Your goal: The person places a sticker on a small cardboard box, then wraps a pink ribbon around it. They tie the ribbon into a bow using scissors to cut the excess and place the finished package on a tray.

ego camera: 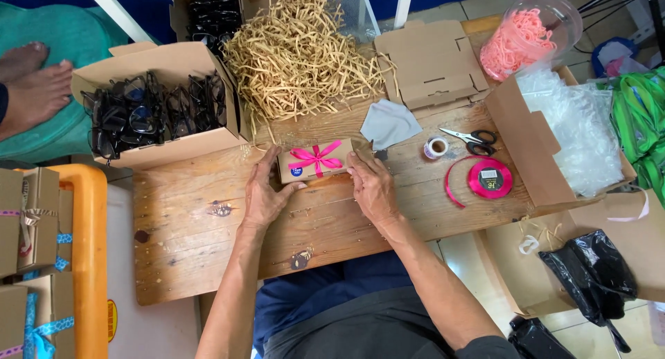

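Note:
A small brown cardboard box (334, 166) tied with a pink ribbon bow (316, 157) lies on the wooden table (208, 241); a round blue sticker sits on its left top. My left hand (264, 191) grips the box's left end. My right hand (372, 186) holds its right end, fingers curled against the side.
Behind the box lie a heap of tan paper shreds (298, 54), a grey cloth (389, 122), a flat carton (431, 63), a tape roll (436, 148), scissors (471, 137) and a pink ribbon spool (489, 178). An open box of black glasses (149, 110) stands left. A bubble-wrap box (575, 130) stands right.

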